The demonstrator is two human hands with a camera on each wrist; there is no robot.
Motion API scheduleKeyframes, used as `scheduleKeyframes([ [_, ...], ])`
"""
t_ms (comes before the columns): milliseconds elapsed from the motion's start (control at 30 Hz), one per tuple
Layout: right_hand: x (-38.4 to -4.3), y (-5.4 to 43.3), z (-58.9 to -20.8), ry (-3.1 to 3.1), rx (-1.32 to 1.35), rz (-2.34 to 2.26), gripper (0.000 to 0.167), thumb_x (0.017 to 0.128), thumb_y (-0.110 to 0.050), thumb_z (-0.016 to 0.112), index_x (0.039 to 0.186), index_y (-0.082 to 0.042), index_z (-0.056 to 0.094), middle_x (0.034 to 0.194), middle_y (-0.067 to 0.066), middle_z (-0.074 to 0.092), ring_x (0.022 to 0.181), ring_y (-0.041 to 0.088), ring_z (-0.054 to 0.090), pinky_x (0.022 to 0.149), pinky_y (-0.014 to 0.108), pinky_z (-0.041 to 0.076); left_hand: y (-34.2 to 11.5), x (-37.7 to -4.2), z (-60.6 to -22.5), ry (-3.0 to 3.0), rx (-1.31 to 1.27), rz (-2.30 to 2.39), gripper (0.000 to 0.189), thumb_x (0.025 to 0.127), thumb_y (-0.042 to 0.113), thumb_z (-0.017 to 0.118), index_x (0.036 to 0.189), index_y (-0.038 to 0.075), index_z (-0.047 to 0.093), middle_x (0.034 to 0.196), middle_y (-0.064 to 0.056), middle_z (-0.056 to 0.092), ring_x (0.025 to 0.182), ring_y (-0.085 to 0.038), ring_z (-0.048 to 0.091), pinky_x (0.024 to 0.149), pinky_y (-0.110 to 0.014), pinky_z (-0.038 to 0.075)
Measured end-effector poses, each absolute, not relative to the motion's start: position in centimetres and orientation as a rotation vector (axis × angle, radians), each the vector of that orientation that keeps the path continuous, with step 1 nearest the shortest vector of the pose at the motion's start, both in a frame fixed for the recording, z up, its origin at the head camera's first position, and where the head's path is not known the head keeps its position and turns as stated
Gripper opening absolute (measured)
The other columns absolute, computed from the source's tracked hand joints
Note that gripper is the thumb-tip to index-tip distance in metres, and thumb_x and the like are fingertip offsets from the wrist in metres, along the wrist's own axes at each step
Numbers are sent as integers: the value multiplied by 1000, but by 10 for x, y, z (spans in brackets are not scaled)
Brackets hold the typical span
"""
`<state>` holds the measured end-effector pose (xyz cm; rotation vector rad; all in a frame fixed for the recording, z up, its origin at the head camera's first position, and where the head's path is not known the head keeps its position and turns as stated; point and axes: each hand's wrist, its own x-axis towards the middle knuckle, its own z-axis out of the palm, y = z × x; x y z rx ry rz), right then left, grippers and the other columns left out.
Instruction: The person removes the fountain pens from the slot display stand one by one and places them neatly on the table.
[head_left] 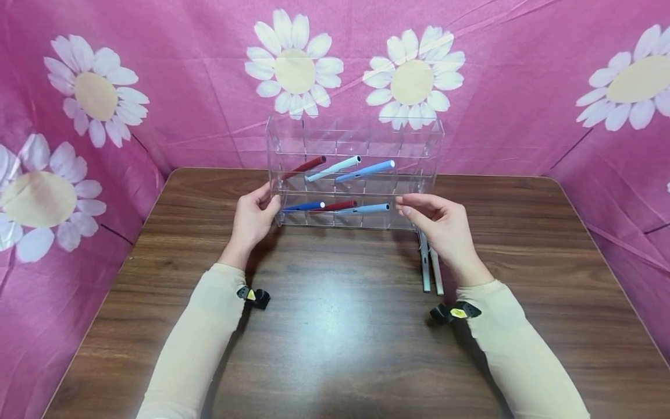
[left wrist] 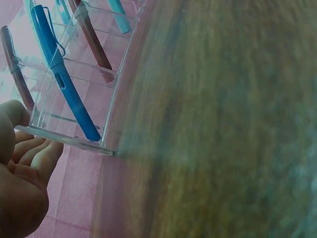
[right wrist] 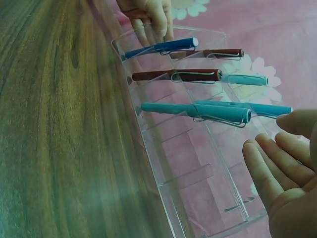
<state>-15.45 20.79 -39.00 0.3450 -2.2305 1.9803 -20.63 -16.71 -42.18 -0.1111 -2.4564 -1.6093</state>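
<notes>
A clear plastic pen rack [head_left: 361, 220] stands at the table's back edge. My left hand [head_left: 253, 218] holds its left side, thumb in front and fingers along the outer face. Slanting in the lower row are a dark blue pen [right wrist: 161, 47], a dark red pen [right wrist: 178, 75] and a light blue pen [right wrist: 198, 110]. Above them sit another dark red pen [head_left: 306, 167], a pale blue pen [head_left: 335, 167] and a mid-blue pen [head_left: 366, 171]. Just right of the light blue pen's end, my right hand [head_left: 445, 227] hovers with fingers extended and nothing between them.
Two grey pens [head_left: 426, 270] lie on the brown wooden table [head_left: 324, 349] below the right hand, their far ends partly hidden. Pink cloth [head_left: 209, 105] with large white flowers hangs behind the rack and along both sides.
</notes>
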Motion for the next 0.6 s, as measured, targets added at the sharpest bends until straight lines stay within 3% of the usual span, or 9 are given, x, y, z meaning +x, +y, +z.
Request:
scheduleKeyframes([
  [333, -159, 197, -392, -2344, 310, 1893, 34, 99, -5, 77, 131, 3, 74, 118, -4, 83, 103, -2, 75, 86, 15, 61, -167, -208, -421, -2450, -104, -1638, 44, 102, 6, 62, 145, -1, 65, 129, -25, 74, 86, 16, 61, 79, -3, 51],
  [600, -162, 189, -399, -2400, 287, 1880, 36, 98, -4, 77, 133, 4, 73, 131, 24, 75, 104, -5, 74, 86, 16, 61, -168, -207, -423, -2458, -107, -1621, 43, 102, 6, 62, 145, 0, 66, 130, -23, 74, 87, 16, 61, 80, -3, 51],
])
